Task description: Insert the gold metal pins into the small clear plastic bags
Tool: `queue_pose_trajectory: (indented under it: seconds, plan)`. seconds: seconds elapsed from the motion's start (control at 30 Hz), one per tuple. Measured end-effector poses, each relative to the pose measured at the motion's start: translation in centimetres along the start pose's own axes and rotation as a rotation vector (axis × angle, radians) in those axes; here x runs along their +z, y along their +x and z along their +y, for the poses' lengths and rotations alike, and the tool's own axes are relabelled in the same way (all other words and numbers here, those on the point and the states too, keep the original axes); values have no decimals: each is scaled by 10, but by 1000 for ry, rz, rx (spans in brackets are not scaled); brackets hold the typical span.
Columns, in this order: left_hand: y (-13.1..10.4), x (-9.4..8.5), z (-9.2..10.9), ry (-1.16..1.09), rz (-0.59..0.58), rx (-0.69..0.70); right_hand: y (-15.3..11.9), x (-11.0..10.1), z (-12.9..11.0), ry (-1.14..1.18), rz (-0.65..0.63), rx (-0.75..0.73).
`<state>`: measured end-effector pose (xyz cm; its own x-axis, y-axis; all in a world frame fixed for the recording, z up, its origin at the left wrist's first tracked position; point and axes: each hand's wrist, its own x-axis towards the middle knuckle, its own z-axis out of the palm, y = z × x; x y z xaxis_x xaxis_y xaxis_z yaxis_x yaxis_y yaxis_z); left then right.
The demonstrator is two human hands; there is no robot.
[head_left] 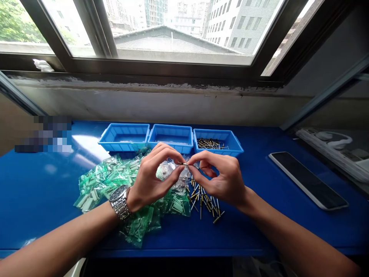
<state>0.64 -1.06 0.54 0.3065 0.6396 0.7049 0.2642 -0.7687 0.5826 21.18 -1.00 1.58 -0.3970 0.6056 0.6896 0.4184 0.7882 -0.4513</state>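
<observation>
My left hand (154,175), with a metal watch at the wrist, and my right hand (220,177) meet above the blue table. Together their thumbs and forefingers pinch one small brass pin (182,164) between them. Below my hands lies a loose heap of brass pins (203,198). A pile of small green plastic bags (109,177) spreads under and left of my left hand. Some clear bags (173,175) lie between my hands.
Three blue trays stand in a row behind: the left tray (124,135), the middle tray (171,136) and the right tray (218,139), which holds several pins. A black phone (307,179) lies at the right. A window sill and wall rise beyond the table (37,181).
</observation>
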Motion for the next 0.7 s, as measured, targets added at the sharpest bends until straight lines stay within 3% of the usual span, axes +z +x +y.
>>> queue_pose_trajectory:
  seconds: [0.13,0.33,0.7]
  plan:
    - [0,1,1,5,-36,-15,0,0,-4,-21,71,-17]
    - [-1,3,0,1,-113,-15,-2,3,-8,-13,65,-62]
    - [-1,0,-1,-58,18,-59,1,0,0,28,-4,51]
